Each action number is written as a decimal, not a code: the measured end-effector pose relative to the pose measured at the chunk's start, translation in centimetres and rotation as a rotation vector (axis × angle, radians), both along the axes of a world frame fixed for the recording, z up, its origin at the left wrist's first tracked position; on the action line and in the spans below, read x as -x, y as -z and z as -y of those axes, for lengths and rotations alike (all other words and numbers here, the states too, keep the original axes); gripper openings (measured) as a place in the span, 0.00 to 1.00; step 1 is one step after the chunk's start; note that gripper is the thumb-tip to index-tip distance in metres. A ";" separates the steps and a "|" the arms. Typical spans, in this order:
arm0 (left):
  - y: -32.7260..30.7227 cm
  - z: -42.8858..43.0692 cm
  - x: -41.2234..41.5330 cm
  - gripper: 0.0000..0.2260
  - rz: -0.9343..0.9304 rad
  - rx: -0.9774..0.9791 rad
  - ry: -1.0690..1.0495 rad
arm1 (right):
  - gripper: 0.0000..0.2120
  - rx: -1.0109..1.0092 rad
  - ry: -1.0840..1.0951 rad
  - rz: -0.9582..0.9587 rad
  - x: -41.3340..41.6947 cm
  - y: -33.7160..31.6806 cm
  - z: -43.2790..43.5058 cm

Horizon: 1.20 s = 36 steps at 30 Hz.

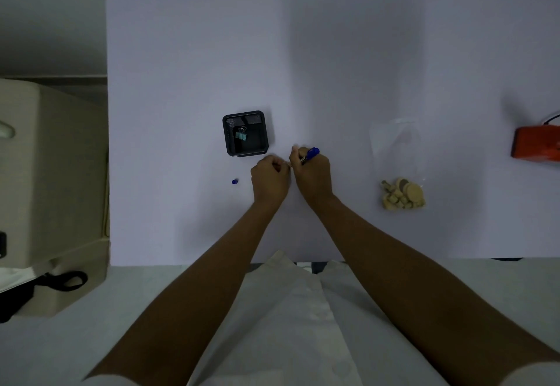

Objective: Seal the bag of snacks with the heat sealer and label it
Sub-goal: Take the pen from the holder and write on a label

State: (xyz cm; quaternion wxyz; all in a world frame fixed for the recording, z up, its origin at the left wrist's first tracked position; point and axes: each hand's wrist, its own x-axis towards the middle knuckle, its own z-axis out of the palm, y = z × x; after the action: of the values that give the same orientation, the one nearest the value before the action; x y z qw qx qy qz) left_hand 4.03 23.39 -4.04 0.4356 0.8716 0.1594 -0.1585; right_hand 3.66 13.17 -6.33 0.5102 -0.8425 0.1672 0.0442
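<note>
A clear plastic bag of snacks (401, 182) lies flat on the white table at the right, with pale round biscuits bunched at its near end. The orange heat sealer (536, 146) sits at the table's right edge, partly cut off. My right hand (312, 173) grips a blue pen (312, 153) near the table's middle. My left hand (269, 179) is closed right beside it, fingertips pinching something small and pale where the two hands meet; I cannot tell what it is. The pen's blue cap (234, 181) lies on the table to the left of my left hand.
A black square tray (266, 134) holding a teal binder clip (241, 135) stands just beyond my left hand. A beige cabinet (51, 173) stands off the table's left edge, with a dark strap at its foot.
</note>
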 end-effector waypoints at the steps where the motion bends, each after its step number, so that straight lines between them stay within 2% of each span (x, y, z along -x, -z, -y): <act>1: 0.0 0.0 0.0 0.05 0.004 0.000 0.002 | 0.22 0.006 0.001 -0.004 0.0 0.0 0.0; 21: 0.1 0.0 0.1 0.08 -0.011 -0.007 0.006 | 0.18 -0.056 -0.002 0.009 0.6 -0.4 -1.1; 36: 0.0 -0.1 0.0 0.05 -0.003 0.012 0.004 | 0.19 -0.031 0.044 0.008 0.8 -0.2 -0.1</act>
State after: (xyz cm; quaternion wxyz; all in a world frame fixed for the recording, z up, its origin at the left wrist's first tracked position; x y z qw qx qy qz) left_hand 3.98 23.46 -4.03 0.4401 0.8691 0.1574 -0.1618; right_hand 2.88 13.30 -6.09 0.5248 -0.8307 0.1828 0.0322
